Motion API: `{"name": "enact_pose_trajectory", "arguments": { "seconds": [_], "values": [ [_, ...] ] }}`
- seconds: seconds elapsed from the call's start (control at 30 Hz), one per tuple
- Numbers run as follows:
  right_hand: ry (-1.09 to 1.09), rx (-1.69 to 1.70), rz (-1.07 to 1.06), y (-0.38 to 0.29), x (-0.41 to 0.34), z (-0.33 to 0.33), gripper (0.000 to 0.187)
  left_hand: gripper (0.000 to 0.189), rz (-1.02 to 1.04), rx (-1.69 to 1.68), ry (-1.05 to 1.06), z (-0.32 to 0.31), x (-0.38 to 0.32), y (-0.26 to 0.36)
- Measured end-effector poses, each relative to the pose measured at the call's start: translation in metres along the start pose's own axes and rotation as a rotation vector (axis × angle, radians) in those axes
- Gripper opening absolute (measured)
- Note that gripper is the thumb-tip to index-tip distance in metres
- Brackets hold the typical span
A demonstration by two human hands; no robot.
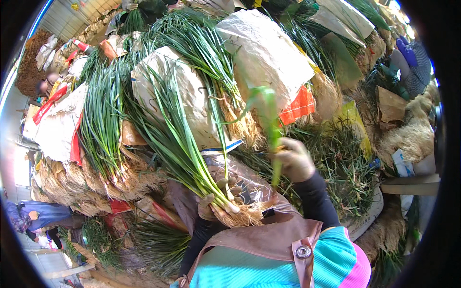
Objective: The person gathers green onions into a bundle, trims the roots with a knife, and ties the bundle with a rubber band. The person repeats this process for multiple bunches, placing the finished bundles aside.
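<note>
My left hand (206, 208), in a soiled glove, is shut around the white lower stems of a small bunch of long green onions (187, 151). Their tan, stringy roots (245, 215) hang out past my fingers, close to my apron (266, 235). To the right, my right hand (297, 163) grips a loose green leaf strip (272, 124), blurred by motion. Beyond the left hand, a white sack sheet (173, 90) lies partly beneath the bunch's leaves. Another onion bundle (227, 79) rests on that sheet with its roots towards me.
More green onions (102, 118) are heaped at left, beside white sacking (61, 133). A large white sack (266, 54) covers part of the pile ahead. Leaf scraps (335, 162) fill the right side. Other people, one in a blue apron (50, 214), are near the left edge.
</note>
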State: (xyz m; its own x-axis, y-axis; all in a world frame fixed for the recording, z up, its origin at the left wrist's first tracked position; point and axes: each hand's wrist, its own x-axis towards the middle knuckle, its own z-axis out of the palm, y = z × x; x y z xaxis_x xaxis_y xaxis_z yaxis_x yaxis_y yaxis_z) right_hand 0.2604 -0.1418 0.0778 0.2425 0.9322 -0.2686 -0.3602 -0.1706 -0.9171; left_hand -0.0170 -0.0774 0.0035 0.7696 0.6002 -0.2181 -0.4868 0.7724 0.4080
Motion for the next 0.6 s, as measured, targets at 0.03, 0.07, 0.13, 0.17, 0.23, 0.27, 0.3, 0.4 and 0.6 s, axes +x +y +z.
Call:
{"name": "enact_pose_trajectory", "arguments": {
  "seconds": [0.03,0.07,0.13,0.17,0.23,0.27,0.3,0.4,0.6],
  "values": [
    [0.082,-0.027,-0.049,-0.001,-0.01,-0.027,0.022,0.063,0.02,-0.023,-0.026,-0.001,0.0,0.0],
    [0.126,-0.085,0.055,-0.002,-0.021,-0.056,0.019,0.061,0.02,0.003,-0.029,-0.002,0.001,0.0],
    [0.148,-0.398,0.128,0.005,-0.036,-0.104,0.019,0.058,0.01,0.01,-0.006,-0.007,0.003,0.0],
    [0.196,-0.706,0.196,0.018,-0.037,-0.115,0.022,0.057,-0.001,-0.013,0.024,-0.009,0.004,-0.001],
    [0.111,-1.793,0.817,0.037,-0.036,-0.12,0.026,0.055,-0.011,-0.046,0.029,-0.013,0.008,-0.002],
    [0.11,-1.9,0.845,0.048,-0.031,-0.109,0.027,0.055,-0.013,-0.051,0.008,-0.014,0.009,-0.002],
    [0.187,-1.701,0.563,0.055,-0.022,-0.091,0.028,0.054,-0.021,-0.045,0.0,-0.014,0.011,-0.003],
    [-0.024,-1.027,-0.099,0.069,0.02,-0.007,0.033,0.052,-0.008,-0.063,-0.061,-0.01,0.01,-0.005],
    [-0.311,-0.16,0.174,0.072,0.068,0.081,0.043,0.054,-0.065,-0.083,-0.094,-0.01,0.008,-0.002]
  ]
}}
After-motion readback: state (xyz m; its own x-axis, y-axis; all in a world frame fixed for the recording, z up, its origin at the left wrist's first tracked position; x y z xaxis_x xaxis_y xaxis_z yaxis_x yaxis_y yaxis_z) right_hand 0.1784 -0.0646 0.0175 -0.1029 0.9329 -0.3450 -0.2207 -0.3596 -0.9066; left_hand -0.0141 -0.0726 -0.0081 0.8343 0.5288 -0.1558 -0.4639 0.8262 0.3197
